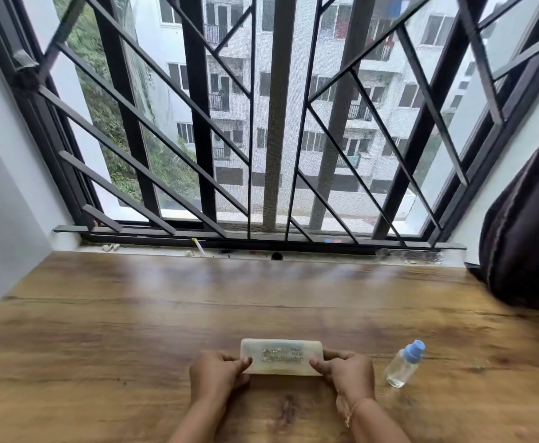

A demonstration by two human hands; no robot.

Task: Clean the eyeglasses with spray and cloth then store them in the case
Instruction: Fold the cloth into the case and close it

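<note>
A pale, cream eyeglass case [281, 356] with faint printed lettering on its lid lies closed on the wooden table [134, 314] near the front edge. My left hand [215, 374] grips its left end, thumb on top. My right hand [346, 372] grips its right end the same way. A small clear spray bottle [403, 364] with a blue cap stands to the right of the case, apart from my right hand. Neither eyeglasses nor cloth are in view.
A barred window [261, 123] with a dark frame runs along the table's far edge. Small bits of debris lie on the sill [197, 249]. A dark curtain [523, 235] hangs at the right and rests on the table's far right corner. A white wall stands left.
</note>
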